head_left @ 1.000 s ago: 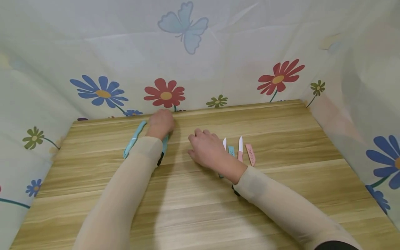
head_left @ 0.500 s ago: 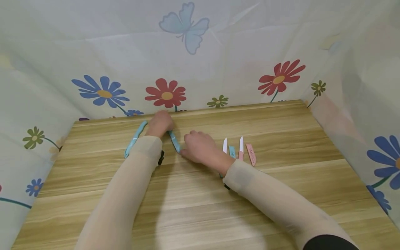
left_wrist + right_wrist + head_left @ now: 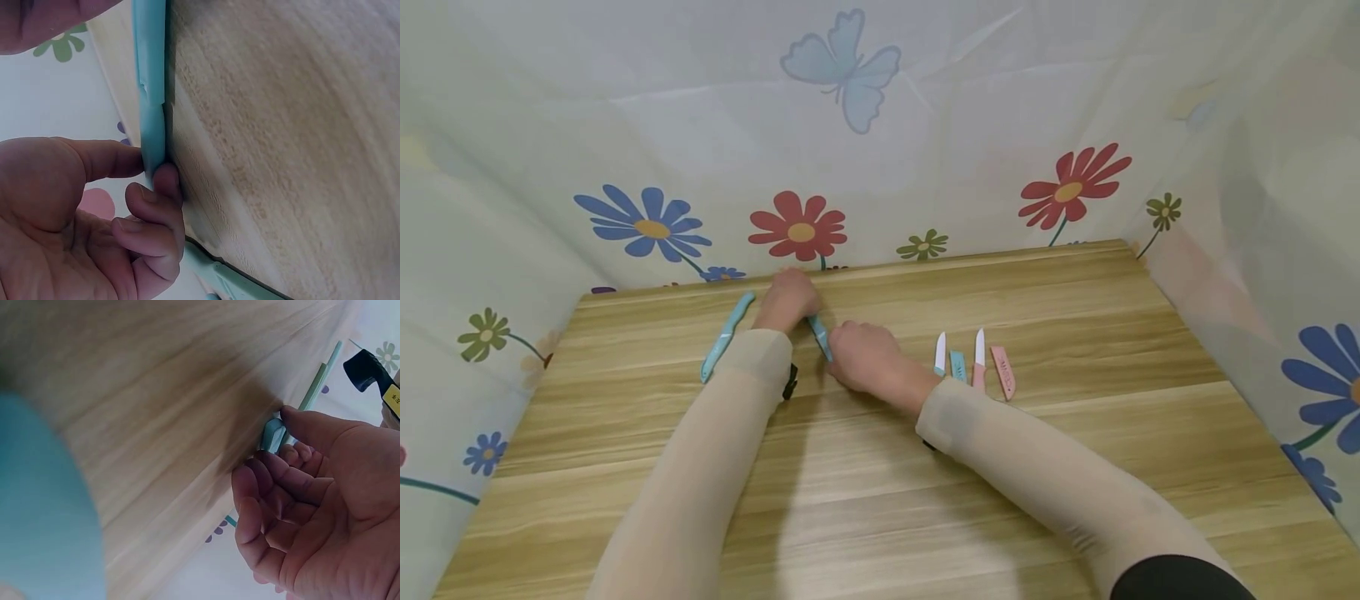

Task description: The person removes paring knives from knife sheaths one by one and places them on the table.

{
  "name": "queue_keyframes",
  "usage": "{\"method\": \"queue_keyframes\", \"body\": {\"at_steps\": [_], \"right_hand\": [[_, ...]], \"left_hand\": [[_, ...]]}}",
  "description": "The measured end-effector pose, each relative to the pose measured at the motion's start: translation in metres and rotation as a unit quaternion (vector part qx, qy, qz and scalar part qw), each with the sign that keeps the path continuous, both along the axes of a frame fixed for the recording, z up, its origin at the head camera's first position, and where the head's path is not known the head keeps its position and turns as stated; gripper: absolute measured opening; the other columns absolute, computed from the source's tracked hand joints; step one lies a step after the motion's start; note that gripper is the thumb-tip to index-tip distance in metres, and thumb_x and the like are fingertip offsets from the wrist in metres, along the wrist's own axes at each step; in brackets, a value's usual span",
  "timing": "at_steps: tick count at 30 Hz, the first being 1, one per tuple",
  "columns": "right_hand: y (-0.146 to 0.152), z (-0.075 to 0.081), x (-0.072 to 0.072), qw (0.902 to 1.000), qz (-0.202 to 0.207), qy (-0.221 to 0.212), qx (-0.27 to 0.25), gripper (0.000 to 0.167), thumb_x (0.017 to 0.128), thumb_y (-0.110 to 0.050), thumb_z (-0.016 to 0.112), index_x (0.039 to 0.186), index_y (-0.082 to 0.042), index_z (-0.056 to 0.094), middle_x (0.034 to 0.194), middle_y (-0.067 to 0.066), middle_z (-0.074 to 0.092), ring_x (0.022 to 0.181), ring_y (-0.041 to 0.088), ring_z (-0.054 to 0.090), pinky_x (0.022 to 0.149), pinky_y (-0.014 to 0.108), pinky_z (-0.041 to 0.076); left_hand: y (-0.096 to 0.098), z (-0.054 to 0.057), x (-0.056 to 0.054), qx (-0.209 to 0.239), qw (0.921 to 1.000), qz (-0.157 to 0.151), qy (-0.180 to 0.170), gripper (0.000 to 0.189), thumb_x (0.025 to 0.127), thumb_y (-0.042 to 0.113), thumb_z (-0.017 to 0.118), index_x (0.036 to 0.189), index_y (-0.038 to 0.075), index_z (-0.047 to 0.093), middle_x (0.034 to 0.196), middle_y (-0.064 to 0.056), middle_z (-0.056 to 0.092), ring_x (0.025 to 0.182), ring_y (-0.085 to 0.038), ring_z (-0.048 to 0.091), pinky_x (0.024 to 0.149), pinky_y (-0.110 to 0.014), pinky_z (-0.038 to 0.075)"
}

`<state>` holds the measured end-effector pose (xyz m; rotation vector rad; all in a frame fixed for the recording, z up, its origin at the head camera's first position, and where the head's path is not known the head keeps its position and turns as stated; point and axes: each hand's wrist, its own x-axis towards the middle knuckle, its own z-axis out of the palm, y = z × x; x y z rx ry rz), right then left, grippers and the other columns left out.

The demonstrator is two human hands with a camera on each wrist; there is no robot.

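Between the hands lies a teal knife in its sheath (image 3: 819,333), flat on the table. My left hand (image 3: 788,298) pinches its far end, the handle (image 3: 153,131), between thumb and fingertips. At the near end my right hand (image 3: 868,358) pinches the sheath tip (image 3: 272,434) between thumb and index finger; the other fingers are curled. Left of the left hand rests a second teal sheathed knife (image 3: 726,337), untouched. To the right of the right hand are a small teal knife (image 3: 940,354) with a white blade, partly hidden by the arm, and a teal sheath (image 3: 957,365).
A pink knife (image 3: 979,358) with a white blade and a pink sheath (image 3: 1003,372) lie farther right on the wood-grain table (image 3: 1112,333). Behind the table hangs a flower-printed curtain (image 3: 970,150), which also closes off both sides.
My right hand has moved left, away from the small knives, and has taken hold of the sheath tip. The middle sheathed knife has come into view as its near end swung right.
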<state>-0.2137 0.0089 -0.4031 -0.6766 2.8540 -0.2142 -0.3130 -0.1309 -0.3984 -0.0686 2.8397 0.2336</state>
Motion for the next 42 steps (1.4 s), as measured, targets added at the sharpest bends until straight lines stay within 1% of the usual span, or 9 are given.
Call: {"method": "queue_keyframes", "body": {"at_steps": [5,10,13,16,21,25,30,36,42], "right_hand": [[0.002,0.001,0.001,0.9999,-0.002,-0.008,-0.007,0.027,0.101,-0.03,0.069,0.08,-0.015,0.061,0.086,0.002,0.063,0.073,0.018,0.06,0.058,0.037,0.054],[0.006,0.003,0.002,0.9999,-0.008,0.0,-0.006,0.022,0.101,-0.028,0.068,0.085,-0.014,0.062,0.087,0.003,0.061,0.072,0.018,0.06,0.055,0.036,0.053],[0.009,0.005,0.001,0.9999,-0.013,0.006,-0.01,0.018,0.1,-0.026,0.067,0.09,-0.012,0.063,0.087,0.003,0.061,0.071,0.017,0.06,0.054,0.036,0.053],[0.014,0.007,0.0,0.9996,-0.019,0.008,-0.019,0.015,0.1,-0.023,0.067,0.092,-0.011,0.062,0.087,0.003,0.061,0.071,0.017,0.059,0.053,0.034,0.053],[0.025,0.013,-0.002,0.9987,-0.026,0.014,-0.041,0.016,0.1,-0.022,0.068,0.092,-0.01,0.061,0.088,0.003,0.061,0.071,0.017,0.058,0.054,0.032,0.053],[0.034,0.018,-0.002,0.998,-0.028,0.016,-0.054,0.017,0.101,-0.023,0.069,0.095,-0.01,0.061,0.091,0.003,0.062,0.074,0.017,0.059,0.058,0.033,0.054],[0.044,0.021,-0.002,0.9959,-0.04,0.013,-0.08,0.017,0.103,-0.022,0.068,0.103,-0.006,0.062,0.094,0.005,0.061,0.078,0.019,0.06,0.063,0.033,0.054],[0.054,0.024,-0.001,0.9927,-0.058,0.016,-0.104,0.017,0.104,-0.019,0.068,0.111,-0.005,0.062,0.094,0.005,0.061,0.079,0.02,0.061,0.065,0.032,0.054],[0.065,0.031,0.003,0.9889,-0.071,0.033,-0.126,0.018,0.102,-0.015,0.069,0.117,-0.006,0.066,0.1,0.004,0.064,0.082,0.02,0.062,0.068,0.033,0.055]], "left_hand": [[0.0,0.0,0.001,0.012,0.9999,0.009,0.006,0.041,0.094,0.008,0.052,0.127,-0.016,0.057,0.136,-0.028,0.055,0.115,-0.039,0.054,0.109,-0.044,0.045],[-0.001,0.004,0.005,0.063,0.9972,0.03,0.029,0.018,0.092,0.008,0.056,0.096,-0.008,0.064,0.107,-0.022,0.06,0.092,-0.033,0.057,0.084,-0.038,0.052],[-0.003,0.007,0.006,0.112,0.9914,0.052,0.043,0.017,0.091,0.008,0.058,0.078,-0.001,0.062,0.082,-0.014,0.062,0.072,-0.026,0.059,0.067,-0.032,0.049],[-0.006,0.011,0.006,0.176,0.9797,0.083,0.049,0.023,0.093,0.009,0.058,0.07,0.003,0.062,0.065,-0.008,0.064,0.06,-0.021,0.063,0.059,-0.028,0.05],[-0.01,0.017,0.009,0.323,0.9343,0.142,0.048,0.022,0.097,0.01,0.065,0.077,-0.001,0.066,0.069,-0.013,0.072,0.064,-0.023,0.075,0.072,-0.035,0.063],[-0.01,0.021,0.013,0.433,0.8835,0.171,0.05,0.016,0.101,0.013,0.07,0.099,-0.003,0.064,0.082,-0.012,0.071,0.064,-0.016,0.074,0.087,-0.043,0.062],[-0.008,0.023,0.02,0.548,0.811,0.2,0.041,0.032,0.104,0.013,0.069,0.125,-0.004,0.053,0.111,-0.014,0.064,0.074,-0.013,0.074,0.092,-0.042,0.06],[-0.007,0.027,0.031,0.602,0.7699,0.209,0.035,0.03,0.108,0.018,0.064,0.126,-0.001,0.051,0.123,-0.021,0.068,0.087,-0.018,0.076,0.091,-0.038,0.061],[-0.006,0.029,0.044,0.652,0.7255,0.218,0.027,0.04,0.107,0.023,0.066,0.136,-0.003,0.053,0.127,-0.021,0.067,0.096,-0.022,0.076,0.092,-0.036,0.06]]}}
